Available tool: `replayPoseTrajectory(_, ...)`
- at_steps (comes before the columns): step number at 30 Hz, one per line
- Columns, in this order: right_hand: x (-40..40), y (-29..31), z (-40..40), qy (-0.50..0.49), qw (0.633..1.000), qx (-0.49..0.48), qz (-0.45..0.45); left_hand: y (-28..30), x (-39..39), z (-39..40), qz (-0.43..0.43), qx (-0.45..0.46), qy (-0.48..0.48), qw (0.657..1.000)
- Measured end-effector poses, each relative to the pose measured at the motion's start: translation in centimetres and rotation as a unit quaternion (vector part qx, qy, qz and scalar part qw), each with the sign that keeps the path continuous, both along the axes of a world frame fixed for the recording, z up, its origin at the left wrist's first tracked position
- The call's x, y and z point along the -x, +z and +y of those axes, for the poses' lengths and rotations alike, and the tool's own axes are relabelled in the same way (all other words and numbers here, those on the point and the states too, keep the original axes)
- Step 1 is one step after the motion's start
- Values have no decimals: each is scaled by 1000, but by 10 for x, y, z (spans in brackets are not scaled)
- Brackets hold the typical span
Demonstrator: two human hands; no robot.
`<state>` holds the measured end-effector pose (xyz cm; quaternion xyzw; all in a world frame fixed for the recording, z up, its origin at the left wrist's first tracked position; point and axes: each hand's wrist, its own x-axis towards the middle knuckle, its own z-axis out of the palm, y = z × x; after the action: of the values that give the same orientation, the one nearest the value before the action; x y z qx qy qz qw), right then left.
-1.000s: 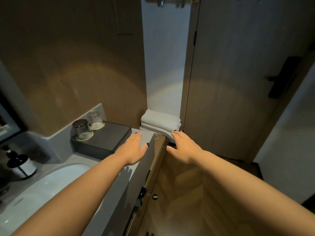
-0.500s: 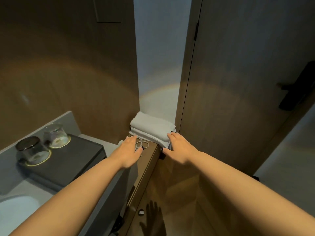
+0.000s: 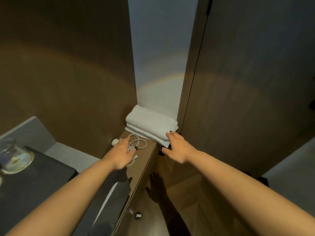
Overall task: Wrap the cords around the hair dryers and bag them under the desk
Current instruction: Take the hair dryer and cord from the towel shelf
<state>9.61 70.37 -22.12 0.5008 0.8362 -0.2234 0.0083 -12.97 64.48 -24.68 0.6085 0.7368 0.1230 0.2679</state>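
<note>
A white cord point(image 3: 140, 142) lies in loose loops on the brown wooden ledge point(image 3: 148, 160), with a small white end piece point(image 3: 114, 141) at its left. My left hand point(image 3: 123, 153) lies over the cord with relaxed, spread fingers, hiding part of it. My right hand point(image 3: 178, 147) rests with straight fingers on the front corner of a folded white towel stack point(image 3: 150, 125) at the ledge's far end. No hair dryer body or bag is visible.
A dark tray point(image 3: 34, 181) with an upturned glass point(image 3: 15, 157) sits on the grey counter at left. Brown wall panels and a white strip rise behind. A closed wooden door stands right. Drawer fronts with a round knob point(image 3: 138, 215) lie below the ledge.
The view has swung right and closer to the ledge. My left hand has moved off the counter edge onto the white cord. My right hand has stayed at the towel corner.
</note>
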Motion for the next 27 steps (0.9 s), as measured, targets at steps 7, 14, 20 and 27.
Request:
replayPoseTrajectory(7,34,-29,95,-7,999,44,11,-30,34,89,-45,28,48,997)
replayPoseTrajectory(14,61,-57,172,5,997,82,11,-63,50,163,-68,46,134,988)
replayPoseTrajectory(20,77,-97,241,35,993,111,8,-100,71,206,-100,96,184,973)
replayPoseTrajectory(27,98,-136,310,69,985,157,-16,-137,76,238,-91,115,265,953)
